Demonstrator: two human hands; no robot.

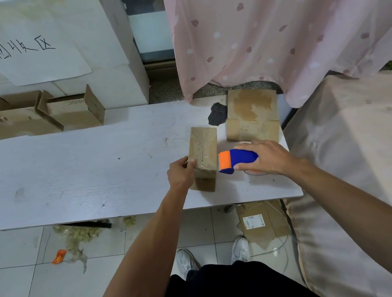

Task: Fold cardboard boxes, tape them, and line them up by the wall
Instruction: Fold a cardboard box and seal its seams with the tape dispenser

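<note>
A small folded cardboard box [203,147] stands on the white table [70,172], its taped seam facing up. My left hand [180,173] grips the box's near left edge. My right hand [265,157] holds a blue and orange tape dispenser [236,160] just right of the box, its orange end touching the box's right side. A flattened cardboard box [252,115] lies on the table behind the dispenser. Several folded boxes [34,113] with open flaps stand in a row at the back left against the white wall.
A pink curtain [286,28] hangs at the back right. A covered surface [361,154] borders the table's right side. On the floor lie flat cardboard [262,223], a cable and scraps of litter [75,237]. My shoes [212,256] are below the table's front edge.
</note>
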